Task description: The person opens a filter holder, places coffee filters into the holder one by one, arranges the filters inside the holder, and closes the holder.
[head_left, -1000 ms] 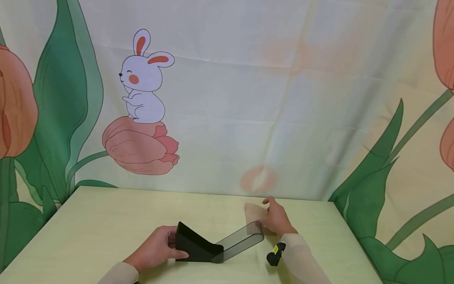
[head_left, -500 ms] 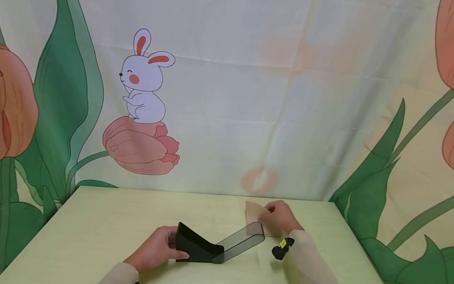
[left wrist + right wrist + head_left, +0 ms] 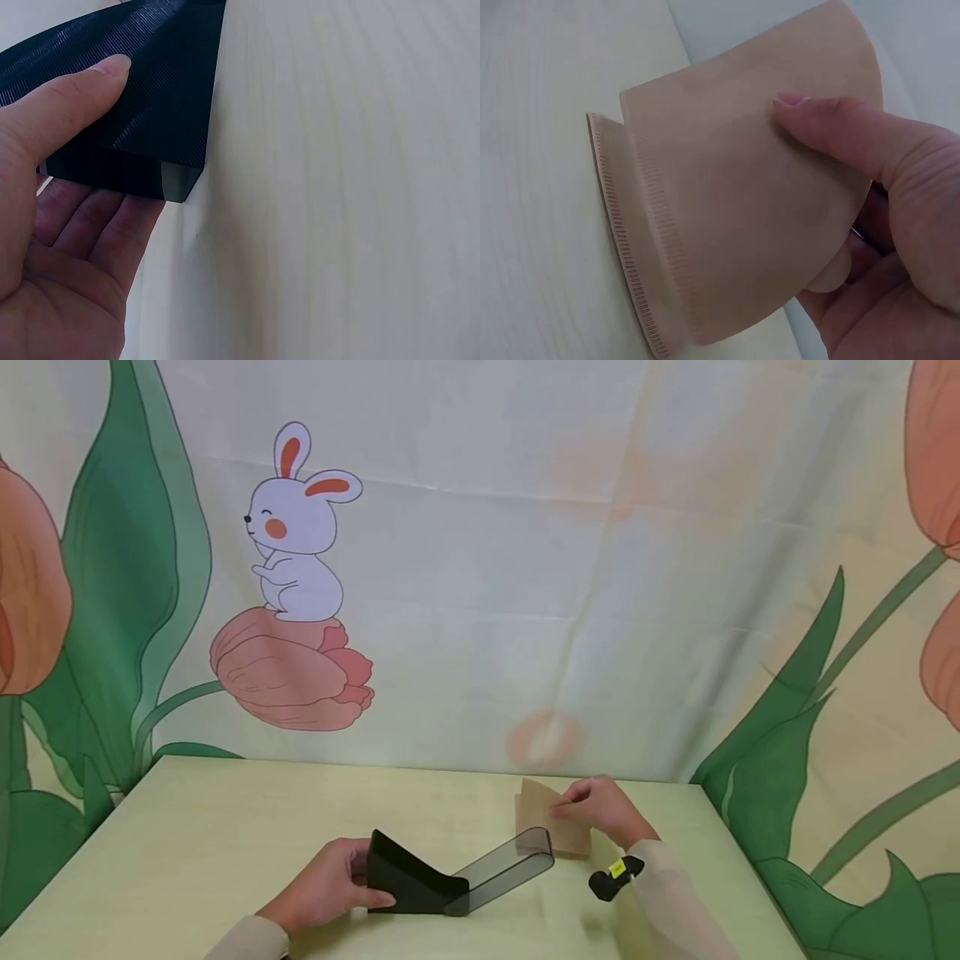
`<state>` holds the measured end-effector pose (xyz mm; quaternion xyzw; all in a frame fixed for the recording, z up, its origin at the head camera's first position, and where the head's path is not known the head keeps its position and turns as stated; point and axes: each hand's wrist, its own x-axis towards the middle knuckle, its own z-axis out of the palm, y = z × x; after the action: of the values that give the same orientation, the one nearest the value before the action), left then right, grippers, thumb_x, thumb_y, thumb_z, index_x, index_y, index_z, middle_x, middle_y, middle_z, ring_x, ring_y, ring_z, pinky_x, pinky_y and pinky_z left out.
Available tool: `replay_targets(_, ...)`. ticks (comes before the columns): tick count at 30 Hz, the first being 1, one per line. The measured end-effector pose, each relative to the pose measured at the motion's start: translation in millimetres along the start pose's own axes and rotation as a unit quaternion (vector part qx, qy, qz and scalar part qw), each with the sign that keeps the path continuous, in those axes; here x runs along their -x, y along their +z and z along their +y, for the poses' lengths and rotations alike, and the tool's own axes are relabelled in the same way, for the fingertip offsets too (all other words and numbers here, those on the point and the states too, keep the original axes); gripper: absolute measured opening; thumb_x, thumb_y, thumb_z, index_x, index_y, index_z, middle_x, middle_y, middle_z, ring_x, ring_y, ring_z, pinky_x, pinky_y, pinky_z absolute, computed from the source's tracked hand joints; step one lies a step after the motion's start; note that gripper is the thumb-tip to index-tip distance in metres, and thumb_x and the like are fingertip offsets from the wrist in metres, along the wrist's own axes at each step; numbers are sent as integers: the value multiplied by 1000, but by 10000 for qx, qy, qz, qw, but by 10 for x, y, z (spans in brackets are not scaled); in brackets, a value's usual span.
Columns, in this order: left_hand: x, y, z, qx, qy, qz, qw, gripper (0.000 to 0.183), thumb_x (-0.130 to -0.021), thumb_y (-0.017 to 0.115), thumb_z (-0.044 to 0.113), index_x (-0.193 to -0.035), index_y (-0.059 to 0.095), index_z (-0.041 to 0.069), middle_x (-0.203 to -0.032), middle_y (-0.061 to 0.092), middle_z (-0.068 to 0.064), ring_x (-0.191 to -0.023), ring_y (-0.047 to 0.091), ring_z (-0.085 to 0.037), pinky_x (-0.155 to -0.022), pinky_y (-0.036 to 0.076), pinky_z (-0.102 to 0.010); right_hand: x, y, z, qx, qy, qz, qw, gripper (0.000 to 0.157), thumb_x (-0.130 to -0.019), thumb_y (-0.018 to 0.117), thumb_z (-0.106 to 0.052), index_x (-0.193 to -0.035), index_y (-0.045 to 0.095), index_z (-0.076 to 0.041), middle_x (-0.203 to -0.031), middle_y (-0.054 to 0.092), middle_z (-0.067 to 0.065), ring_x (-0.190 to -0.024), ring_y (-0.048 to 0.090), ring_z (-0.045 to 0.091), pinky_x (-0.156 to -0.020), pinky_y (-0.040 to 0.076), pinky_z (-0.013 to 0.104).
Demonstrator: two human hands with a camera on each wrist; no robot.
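A black wedge-shaped box [image 3: 412, 878] stands near the table's front, its smoky see-through lid [image 3: 504, 870] swung out to the right. My left hand [image 3: 326, 883] grips the box's left end, thumb [image 3: 79, 94] on the ribbed side and fingers under the other. To the right, my right hand [image 3: 603, 810] pinches a brown paper coffee filter [image 3: 735, 180] between thumb and fingers, its curved edge toward the palm. Behind it shows more filter paper [image 3: 622, 232] with a crimped edge, close over the table. The raised filter [image 3: 542, 806] is tilted up just behind the lid.
The pale wooden table [image 3: 262, 810] ends at the back against a printed cloth [image 3: 450, 652] with a rabbit and tulips. A small black device with a yellow label [image 3: 617, 878] is at the right wrist, beside the sleeve [image 3: 671, 893].
My right hand has closed finger and thumb on the coffee filter and lifted it, its wrist moving right. The left hand and the black box have stayed in place.
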<state>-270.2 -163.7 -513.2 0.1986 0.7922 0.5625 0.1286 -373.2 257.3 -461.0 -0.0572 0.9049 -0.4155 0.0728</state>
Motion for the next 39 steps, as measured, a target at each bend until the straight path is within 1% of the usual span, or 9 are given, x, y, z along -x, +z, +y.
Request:
replay_targets(6,-2,-4,-16,11,-34,-5,10000,43,-78,91,19,-115,72,9,-107,79,-5,-94,74,-19,-81,55,-22,109,-50,-118,83,-282,69,9995,23,-73,94,-34,-75,79,-16,-77,72,-5,-79,53,15,-70,45,31)
replay_targets(9,-1,-10,-15,12,-47,-15,10000,43,-78,90,19,-116,71,9,-107,79,-5,-94,74,-19,-81,55,-23,158,-70,-170,40,-364,86,9993,23,-74,94,-32,-75,79,-14,-76,71,-4,-76,53,15,-68,44,31)
replay_targets(14,-1,-10,-8,18,-29,-33,10000,43,-78,90,20,-116,72,9,-107,79,-5,-94,74,-19,-81,55,-23,224,-116,-259,-28,-481,49,9988,25,-74,93,-33,-75,79,-13,-74,68,-3,-75,52,16,-67,44,31)
replay_targets(19,0,-9,7,71,-23,-44,10000,43,-78,90,19,-115,72,8,-107,79,-7,-94,74,-21,-80,55,-23,299,-170,-445,-54,-696,80,9975,26,-76,92,-33,-77,78,-11,-73,67,-2,-72,50,16,-62,42,30)
replay_targets(22,1,-10,5,118,-39,-52,9999,43,-78,90,18,-115,71,7,-108,79,-8,-95,74,-21,-80,55,-23,334,-180,-565,-146,-826,149,9964,26,-76,92,-29,-76,76,-9,-73,68,-2,-72,52,17,-62,43,30)
replay_targets(28,5,-14,-1,158,-98,-45,9998,44,-78,90,17,-116,71,7,-108,78,-7,-94,74,-21,-79,55,-24,411,-125,-786,-502,-1151,131,9920,25,-75,93,-23,-74,75,-6,-77,72,0,-76,62,17,-68,52,31)
replay_targets(33,0,-15,6,133,-71,-39,9999,44,-78,91,17,-115,71,7,-108,79,-8,-94,74,-21,-80,56,-24,457,-70,-948,-704,-1365,95,9881,23,-75,93,-18,-75,75,-4,-75,72,-3,-75,63,16,-66,53,28)
replay_targets(39,-3,-15,1,145,-34,-69,9999,44,-78,90,17,-116,71,6,-108,78,-8,-95,74,-22,-81,56,-23,507,8,-1140,-983,-1528,69,9833,20,-75,92,-14,-76,75,-4,-79,74,1,-74,66,16,-69,56,29)
